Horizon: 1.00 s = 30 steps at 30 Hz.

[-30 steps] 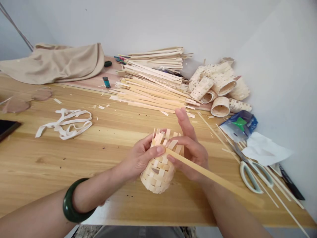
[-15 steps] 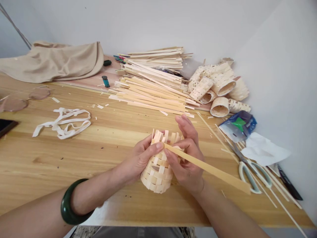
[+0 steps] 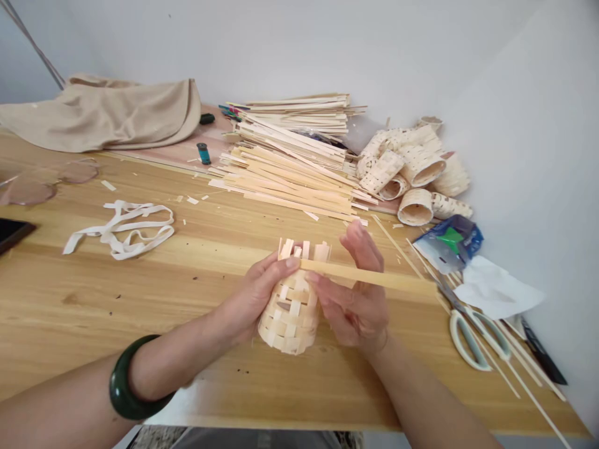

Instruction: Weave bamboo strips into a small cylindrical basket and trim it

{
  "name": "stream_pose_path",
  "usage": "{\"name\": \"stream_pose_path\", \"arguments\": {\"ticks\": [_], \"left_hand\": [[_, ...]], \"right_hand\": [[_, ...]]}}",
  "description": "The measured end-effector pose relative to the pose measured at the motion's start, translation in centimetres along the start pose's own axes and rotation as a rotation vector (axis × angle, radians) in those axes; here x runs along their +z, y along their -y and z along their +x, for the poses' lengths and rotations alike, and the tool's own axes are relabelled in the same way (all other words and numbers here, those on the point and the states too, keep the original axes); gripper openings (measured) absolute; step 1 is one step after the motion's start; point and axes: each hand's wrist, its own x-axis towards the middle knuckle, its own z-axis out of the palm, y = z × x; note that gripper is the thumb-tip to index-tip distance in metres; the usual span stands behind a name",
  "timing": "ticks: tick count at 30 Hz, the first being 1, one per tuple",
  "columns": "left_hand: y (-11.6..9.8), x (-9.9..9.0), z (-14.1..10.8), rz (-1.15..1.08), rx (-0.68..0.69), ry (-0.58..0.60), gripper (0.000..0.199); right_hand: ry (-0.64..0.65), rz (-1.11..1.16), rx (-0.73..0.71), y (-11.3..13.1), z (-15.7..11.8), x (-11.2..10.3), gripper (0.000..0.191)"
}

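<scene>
A small woven basket of pale wood strips stands tilted over the table, with upright strip ends sticking up around its rim. My left hand is wrapped round its left side, and its thumb presses the end of a flat yellowish strip against the front near the rim. That strip stretches out to the right, past my right hand. My right hand is open at the basket's right side, one fingertip touching just under the strip and other fingers raised behind it. The far side of the basket is hidden.
Piles of loose strips lie at the back, beside several woven baskets. Scissors, a blue packet and white paper are at right. White tape, a thread spool and beige cloth are at left.
The long strip has swung up from a downward slant to nearly level. My right hand's fingers have spread and loosened. The basket has shifted slightly left with my left hand.
</scene>
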Motion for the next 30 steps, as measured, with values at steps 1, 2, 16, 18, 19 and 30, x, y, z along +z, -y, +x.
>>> {"name": "stream_pose_path", "arguments": {"ticks": [1,2,16,18,19,30], "left_hand": [[-0.2,0.0,0.1,0.024,0.017,-0.035,0.06],[-0.3,-0.1,0.2,0.052,0.045,-0.074,0.063],[-0.9,-1.0,1.0,0.257,0.378,-0.307,0.069],[-0.8,-1.1,1.0,0.31,0.419,-0.315,0.068],[-0.8,-1.1,1.0,0.333,0.43,-0.314,0.068],[-0.3,-1.0,0.8,0.267,0.353,-0.245,0.079]], "right_hand": [[-0.026,-0.01,-0.009,0.1,0.0,0.0,0.051],[-0.06,0.01,0.009,0.2,0.0,0.1,0.047],[-0.149,0.31,0.669,1.9,-0.4,1.8,0.028],[-0.158,0.359,0.739,2.0,-0.3,1.8,0.022],[-0.182,0.429,0.789,2.1,-0.2,2.0,0.02],[-0.276,0.919,1.122,0.9,0.2,3.4,0.027]]}}
